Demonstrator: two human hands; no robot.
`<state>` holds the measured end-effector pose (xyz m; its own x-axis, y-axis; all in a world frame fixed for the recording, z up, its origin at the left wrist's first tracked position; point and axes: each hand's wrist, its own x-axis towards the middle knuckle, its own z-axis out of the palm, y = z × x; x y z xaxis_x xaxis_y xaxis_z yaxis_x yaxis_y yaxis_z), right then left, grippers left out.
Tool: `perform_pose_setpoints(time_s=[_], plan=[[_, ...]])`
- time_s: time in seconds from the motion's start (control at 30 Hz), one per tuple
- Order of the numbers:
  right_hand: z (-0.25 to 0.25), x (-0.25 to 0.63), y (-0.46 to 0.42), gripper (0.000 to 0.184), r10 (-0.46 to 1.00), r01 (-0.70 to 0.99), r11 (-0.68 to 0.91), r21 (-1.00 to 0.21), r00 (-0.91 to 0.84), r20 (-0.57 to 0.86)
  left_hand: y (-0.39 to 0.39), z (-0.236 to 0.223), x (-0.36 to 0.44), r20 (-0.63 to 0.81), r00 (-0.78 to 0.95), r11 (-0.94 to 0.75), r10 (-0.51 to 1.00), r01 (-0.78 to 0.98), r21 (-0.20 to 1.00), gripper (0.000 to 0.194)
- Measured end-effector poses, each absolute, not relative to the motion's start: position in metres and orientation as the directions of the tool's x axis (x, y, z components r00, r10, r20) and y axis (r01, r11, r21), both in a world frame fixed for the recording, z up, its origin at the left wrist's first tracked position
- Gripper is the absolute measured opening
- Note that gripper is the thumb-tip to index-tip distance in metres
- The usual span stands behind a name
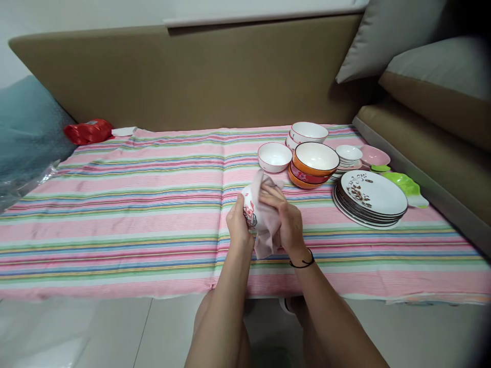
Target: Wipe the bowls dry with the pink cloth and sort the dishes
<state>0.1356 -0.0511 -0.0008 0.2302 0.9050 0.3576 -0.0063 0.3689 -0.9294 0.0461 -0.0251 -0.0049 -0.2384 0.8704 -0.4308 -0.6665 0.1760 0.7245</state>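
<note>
Above the striped cloth, my left hand (238,223) grips a white bowl (249,208) with a red and black pattern on its side. The bowl is tilted, and part of it is hidden behind a pale pink cloth (267,217). My right hand (287,221) is closed on this cloth and presses it against the bowl. A dark band circles my right wrist. Just beyond my hands stands another white bowl (274,157) with a red rim.
Right of my hands are stacked orange and red bowls (312,166), white bowls (309,132), patterned plates (374,197), small white dishes (349,153), a pink bowl (376,155) and a green leaf-shaped dish (406,188). A red bundle (89,132) lies far left. Cushions (437,76) border the right.
</note>
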Motion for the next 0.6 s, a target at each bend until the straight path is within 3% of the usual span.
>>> perform_pose_setpoints(time_s=[0.1,0.2,0.27,0.33,0.43,0.53,0.6], plan=[[0.0,0.136,-0.05,0.039,0.819,0.32,0.545,-0.775,-0.007,0.573,-0.027,-0.004,0.048,-0.436,-0.234,0.181,0.869,-0.67,0.72,0.028],[-0.003,0.137,-0.045,0.035,0.798,0.502,0.539,-0.676,-0.048,0.601,-0.027,-0.003,0.046,-0.422,-0.223,0.162,0.879,-0.692,0.704,0.029],[-0.008,0.138,-0.041,0.036,0.803,0.529,0.507,-0.68,-0.002,0.596,-0.028,-0.003,0.045,-0.428,-0.227,0.151,0.875,-0.712,0.686,0.027],[-0.013,0.139,-0.037,0.038,0.832,0.461,0.443,-0.769,0.108,0.544,-0.029,-0.002,0.045,-0.435,-0.237,0.142,0.869,-0.722,0.677,0.023],[-0.019,0.14,-0.032,0.042,0.915,0.185,0.245,-0.952,0.281,0.29,-0.03,-0.001,0.045,-0.435,-0.25,0.127,0.865,-0.73,0.672,0.02],[-0.021,0.14,-0.032,0.047,0.947,-0.018,0.081,-0.997,0.314,0.071,-0.03,0.0,0.044,-0.448,-0.287,0.098,0.847,-0.743,0.662,0.019],[-0.022,0.139,-0.034,0.051,0.95,-0.008,0.092,-0.996,0.299,0.085,-0.03,0.001,0.043,-0.462,-0.296,0.097,0.836,-0.749,0.655,0.02]])
